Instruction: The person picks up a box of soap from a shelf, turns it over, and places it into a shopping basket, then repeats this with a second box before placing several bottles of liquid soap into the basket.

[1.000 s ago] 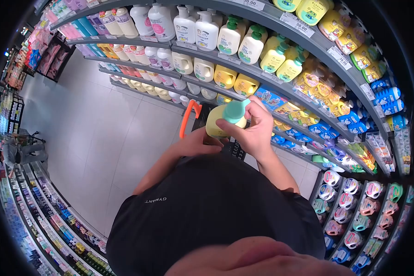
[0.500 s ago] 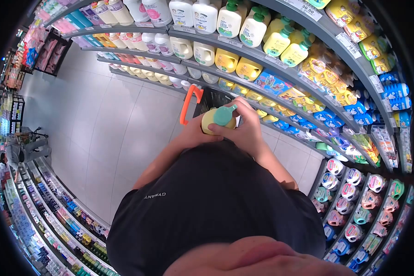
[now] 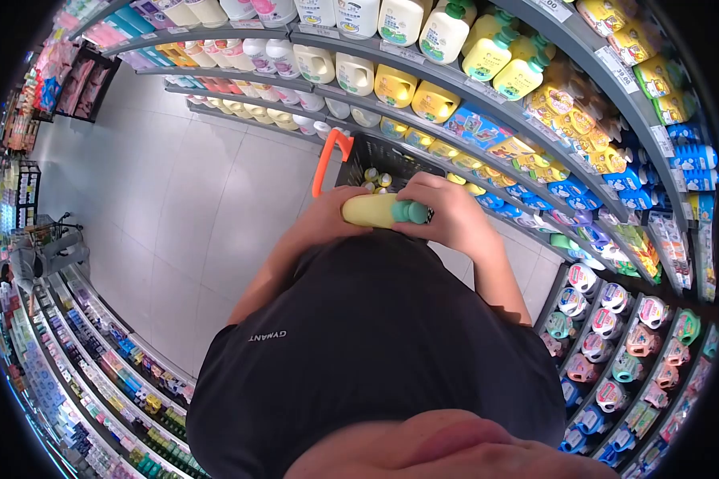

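Note:
A pale yellow pump bottle (image 3: pixel 369 211) with a teal pump top lies nearly on its side in front of my chest, its top pointing right. My left hand (image 3: pixel 327 215) is closed around the base end. At the other end, my right hand (image 3: pixel 449 211) grips the teal top, and its fingers partly cover the pump. Just beyond my hands is a black basket (image 3: pixel 403 156) with an orange handle (image 3: pixel 322 172). Several small yellow-and-white items (image 3: pixel 382 179) show inside it, partly hidden by the bottle and my right hand.
Shelves ahead hold pump bottles (image 3: pixel 443 32), yellow jugs (image 3: pixel 434 101) and refill packs. At the lower right stands a rack of detergent bottles (image 3: pixel 603 323). Another person (image 3: pixel 28 263) with a cart (image 3: pixel 64 247) is at the far left, beside shelves of small goods (image 3: pixel 96 363).
The bottle has gone from upright, pump toward me, to nearly horizontal with its top to the right. My right hand has moved onto the pump end, and items in the basket now show.

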### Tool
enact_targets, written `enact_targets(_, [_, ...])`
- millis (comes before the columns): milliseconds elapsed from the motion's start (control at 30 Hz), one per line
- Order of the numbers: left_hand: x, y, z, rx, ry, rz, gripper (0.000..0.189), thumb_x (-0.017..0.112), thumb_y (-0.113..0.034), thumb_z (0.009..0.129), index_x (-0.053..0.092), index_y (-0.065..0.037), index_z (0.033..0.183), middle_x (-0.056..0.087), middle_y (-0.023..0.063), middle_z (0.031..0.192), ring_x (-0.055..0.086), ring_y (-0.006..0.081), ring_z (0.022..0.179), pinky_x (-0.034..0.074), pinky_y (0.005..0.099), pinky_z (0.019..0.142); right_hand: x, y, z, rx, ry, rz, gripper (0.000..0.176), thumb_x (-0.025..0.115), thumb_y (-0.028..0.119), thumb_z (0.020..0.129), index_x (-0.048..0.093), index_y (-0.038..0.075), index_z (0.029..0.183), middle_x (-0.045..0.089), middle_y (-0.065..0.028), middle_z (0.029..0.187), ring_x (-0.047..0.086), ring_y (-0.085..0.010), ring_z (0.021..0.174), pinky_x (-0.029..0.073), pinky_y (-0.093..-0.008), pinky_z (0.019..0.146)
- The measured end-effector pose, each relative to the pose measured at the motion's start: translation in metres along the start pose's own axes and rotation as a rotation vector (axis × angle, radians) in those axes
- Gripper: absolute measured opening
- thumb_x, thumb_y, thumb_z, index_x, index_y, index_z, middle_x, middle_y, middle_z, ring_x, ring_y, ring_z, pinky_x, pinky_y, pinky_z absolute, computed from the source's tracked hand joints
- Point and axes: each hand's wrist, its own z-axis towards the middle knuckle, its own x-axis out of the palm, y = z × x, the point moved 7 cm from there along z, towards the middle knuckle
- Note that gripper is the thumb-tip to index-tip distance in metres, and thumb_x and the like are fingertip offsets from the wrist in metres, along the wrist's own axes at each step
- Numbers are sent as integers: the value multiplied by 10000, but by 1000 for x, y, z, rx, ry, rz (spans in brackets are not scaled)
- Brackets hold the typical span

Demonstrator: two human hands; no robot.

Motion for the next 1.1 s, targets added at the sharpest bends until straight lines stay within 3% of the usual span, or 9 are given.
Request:
enact_targets(100, [1, 5, -2, 5, -60, 30, 671, 889, -251, 717, 635, -61, 1309, 695, 131, 1192, 681, 288, 1102, 521, 381, 971, 4, -5, -2, 49, -2, -104, 367, 869, 271, 769, 700, 65, 1022, 692, -109, 914, 693, -323, 837, 544, -399, 719])
enact_targets(233, [3, 6, -2, -17, -57, 32, 660, 882, -255, 721, 638, -67, 1305, 696, 131, 1181, 680, 296, 1096, 525, 388, 963, 8, -9, -4, 200, 61, -171, 347, 854, 324, 789, 698, 87, 989, 688, -104, 784, 689, -333, 749, 531, -420, 667])
enact_targets(333, [4, 4, -2, -23, -29, 29, 648, 874, -261, 728, 640, -78, 1305, 696, 128, 1182, 676, 300, 1103, 525, 392, 960, 14, -12, -6, 113, 87, -184, 351, 796, 370, 828, 655, 73, 952, 700, -135, 786, 692, -371, 737, 527, -455, 629])
enact_targets(900, [14, -6, -1, 20, 63, 104, 669, 854, -289, 758, 601, -127, 1355, 693, 100, 1211, 666, 314, 1129, 525, 419, 959, 12, -20, -21, 86, -25, -35, 336, 826, 363, 805, 676, 82, 915, 687, -112, 775, 696, -327, 702, 519, -414, 602])
enact_targets(1100, [17, -5, -1, -8, 62, 132, 598, 853, -289, 758, 622, -129, 1286, 686, 113, 1201, 653, 327, 1141, 519, 437, 962, 16, -15, -19, 81, -6, -16, 331, 803, 358, 820, 673, 73, 926, 668, -119, 787, 678, -343, 765, 510, -439, 640])
